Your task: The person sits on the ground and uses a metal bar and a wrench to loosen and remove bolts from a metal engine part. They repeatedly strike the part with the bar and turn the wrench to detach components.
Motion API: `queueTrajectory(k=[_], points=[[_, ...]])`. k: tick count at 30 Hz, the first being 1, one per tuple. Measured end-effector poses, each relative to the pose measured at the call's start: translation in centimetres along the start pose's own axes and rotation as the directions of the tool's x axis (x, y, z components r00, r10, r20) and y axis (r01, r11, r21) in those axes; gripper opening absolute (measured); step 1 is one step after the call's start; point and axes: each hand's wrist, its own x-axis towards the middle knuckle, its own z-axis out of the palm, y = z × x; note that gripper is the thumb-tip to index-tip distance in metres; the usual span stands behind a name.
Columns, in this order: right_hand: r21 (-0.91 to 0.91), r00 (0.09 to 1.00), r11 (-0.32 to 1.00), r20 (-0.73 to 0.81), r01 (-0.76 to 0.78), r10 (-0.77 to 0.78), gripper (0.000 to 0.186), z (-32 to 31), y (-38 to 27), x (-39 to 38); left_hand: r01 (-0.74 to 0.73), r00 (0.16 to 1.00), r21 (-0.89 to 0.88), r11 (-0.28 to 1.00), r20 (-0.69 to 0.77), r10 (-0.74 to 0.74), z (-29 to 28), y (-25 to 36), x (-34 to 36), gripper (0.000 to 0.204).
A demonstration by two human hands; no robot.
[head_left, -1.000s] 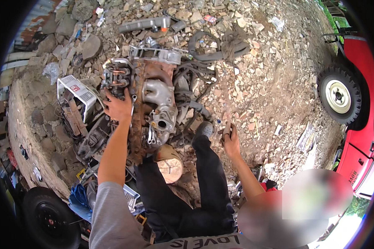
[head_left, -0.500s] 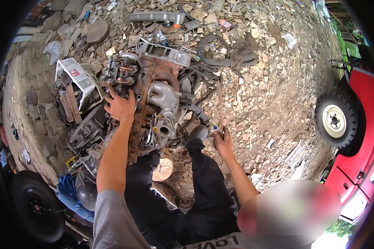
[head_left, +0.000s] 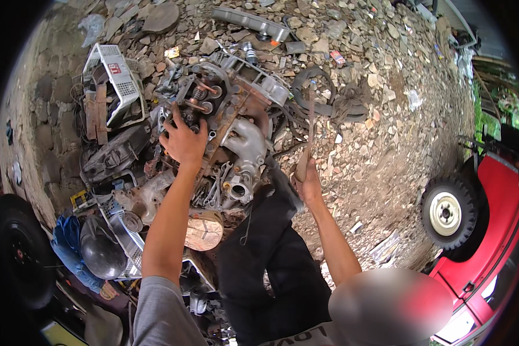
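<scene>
Black-clad legs [head_left: 282, 254] have drawn together near the engine [head_left: 251, 104]; left hand [head_left: 185, 141] stays spread, apparently steadying valve gear [head_left: 199, 98] at eleven o'clock, right hand [head_left: 309, 183] clenched round a rod [head_left: 312, 124].

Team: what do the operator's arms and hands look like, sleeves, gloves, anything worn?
Left hand and right hand are ungloved; no watch or band is visible at either wrist. Left forearm and right forearm are bare. Plain grey short sleeve on the left arm, ending around the elbow. Right sleeve can't be made out: that area is blurred.
</scene>
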Motion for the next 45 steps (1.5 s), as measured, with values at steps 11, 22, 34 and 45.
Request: queueTrajectory(k=[11,22,34,45], points=[[0.109,0.994,0.992,0.100,-0.061,0.050,0.051,2.3,-4.5,6.9,0.067,0.994,-0.107,0.992,0.092,-0.057,-0.6,-0.3,0.1,0.085],[-0.051,0.990,0.989,-0.007,-0.141,0.140,0.033,2.2,-15.4,10.8,0.175,0.977,-0.081,0.981,0.138,-0.163,-0.2,0.1,0.3,0.083],[-0.455,0.981,0.869,0.109,0.193,-0.161,0.038,10.9,-24.7,28.7,0.102,0.995,-0.052,0.993,-0.004,-0.102,0.6,-0.1,-0.2,0.078],[-0.898,0.955,0.328,0.290,0.293,-0.058,0.063,8.6,-30.0,45.4,0.445,0.893,-0.144,0.884,-0.002,-0.450,-4.2,4.6,2.1,0.053]])
